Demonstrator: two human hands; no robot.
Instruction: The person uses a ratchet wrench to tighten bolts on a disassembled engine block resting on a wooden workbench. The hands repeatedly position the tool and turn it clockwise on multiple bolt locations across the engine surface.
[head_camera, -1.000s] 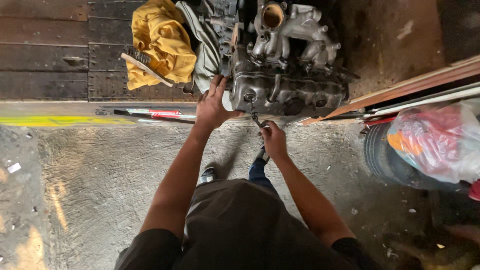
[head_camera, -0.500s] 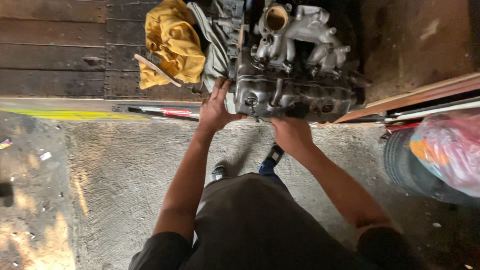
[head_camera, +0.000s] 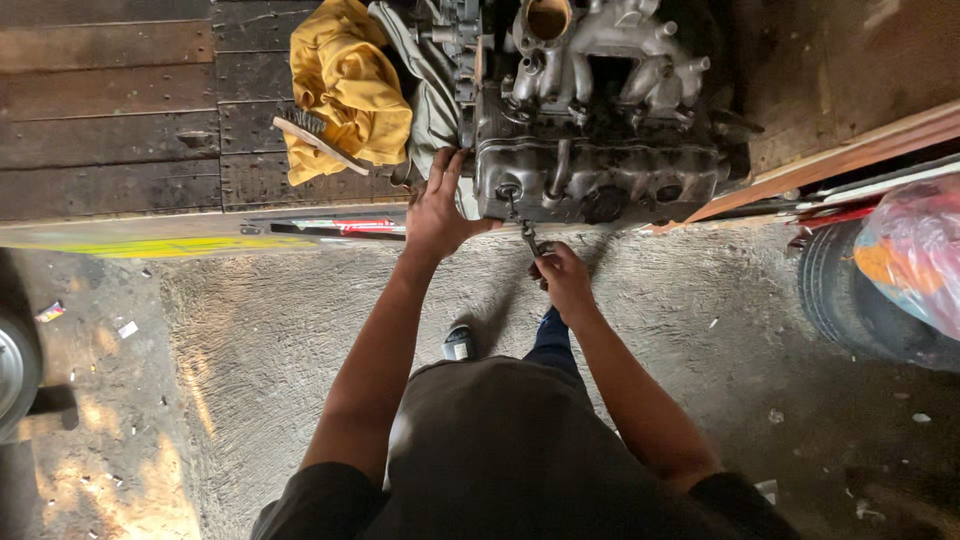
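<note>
Nearest the camera, right hand (head_camera: 563, 280) is clamped around the handle of a wrench (head_camera: 522, 228), whose head sits on a fastener at the front face of the engine block (head_camera: 600, 150). Left hand (head_camera: 437, 208) lies flat, fingers spread, braced against the block's near corner. Fastener appears still seated; judged early, removal not complete. Beyond, a yellow cloth (head_camera: 345, 85) lies on the wooden deck (head_camera: 110, 110).

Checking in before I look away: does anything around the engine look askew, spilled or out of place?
Nothing looks spilled or broken. The grey metal engine sits at the edge of the dark wooden plank deck, steadied by the left hand while the right hand holds a slim metal wrench. A crumpled yellow cloth lies heaped beside it.
</note>
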